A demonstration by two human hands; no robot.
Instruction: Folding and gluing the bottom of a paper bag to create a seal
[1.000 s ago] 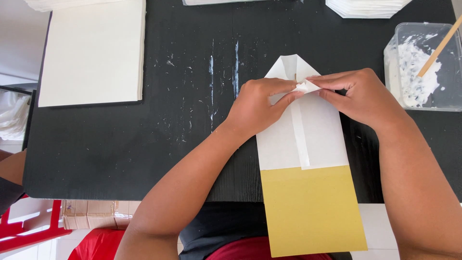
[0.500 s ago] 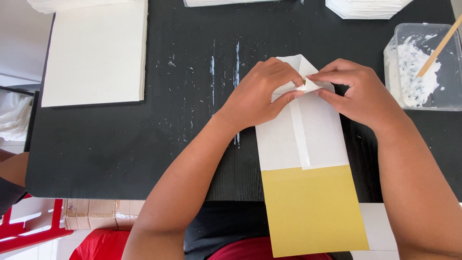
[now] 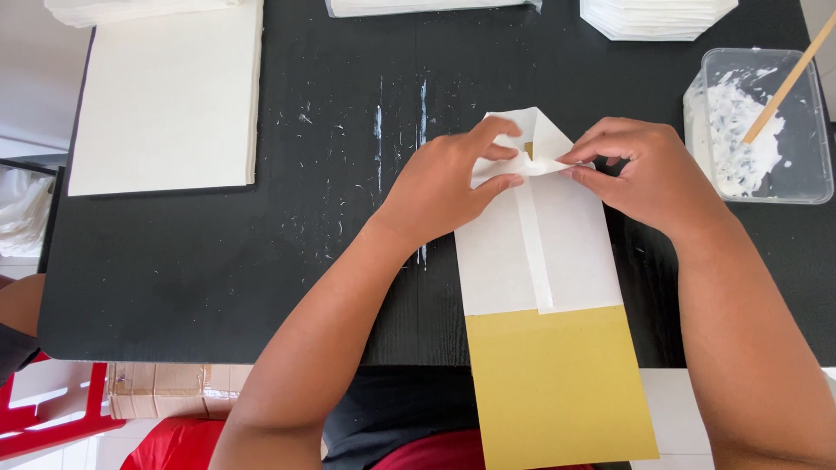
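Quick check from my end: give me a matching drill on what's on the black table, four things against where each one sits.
Things:
1. paper bag
2. plastic tub
3. wooden stick
4. stack of white sheets

Places:
A. far left of the table
B. standing in the tub's white paste
C. right edge of the table
D. under both hands, yellow end hanging over the near edge

The left hand and right hand pinch the bag's folded end.

Pairs: 1-D, 2-C, 3-B, 4-A

Bare tabletop (image 3: 287, 261) lies open left; glue tub (image 3: 766, 122) crowds right.
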